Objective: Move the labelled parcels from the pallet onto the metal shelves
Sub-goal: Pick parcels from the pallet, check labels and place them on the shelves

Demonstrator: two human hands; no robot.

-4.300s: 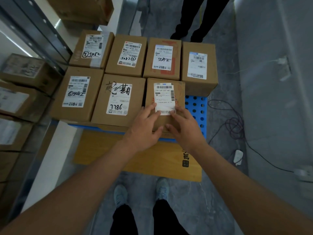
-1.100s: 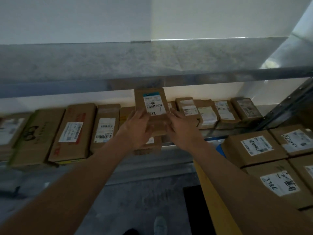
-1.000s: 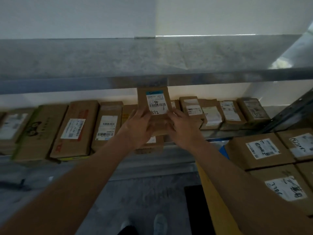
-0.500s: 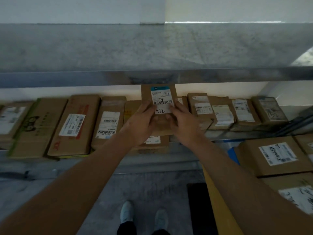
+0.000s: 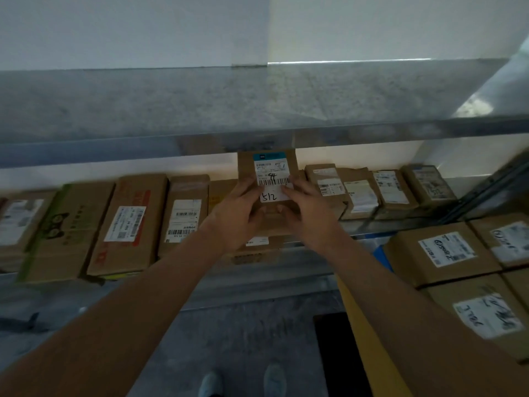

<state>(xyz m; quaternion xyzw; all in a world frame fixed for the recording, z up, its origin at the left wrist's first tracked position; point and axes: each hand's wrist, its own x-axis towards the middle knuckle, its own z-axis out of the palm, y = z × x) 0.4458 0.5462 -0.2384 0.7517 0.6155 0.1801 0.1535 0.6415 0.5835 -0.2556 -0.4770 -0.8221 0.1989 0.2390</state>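
Parcel, a small brown box with a white label handwritten "94" and "512", is sitting at the centre of the frame, gripped from both sides. It is lying on top of another carton at the front edge of the metal shelf, its far end reaching under the upper shelf that is spanning the whole width of the frame.

The left hand is curling round the parcel's left edge, thumb lying across the label's lower left corner. The right hand is gripping the right edge in the same way, thumb resting on the label's lower right. Both forearms are stretching up from the bottom corners of the frame.

Left of centre, a row of long cartons is lying side by side on the shelf: one with red print, one with a green stripe and a cat face, and a plain one with a barcode label. Right of centre, smaller labelled boxes are standing in a tight row along the same shelf.

At the right edge of the frame, more labelled parcels are waiting on the blue pallet, with yellow card below them. Two light shoes are showing on the grey floor at the bottom centre.
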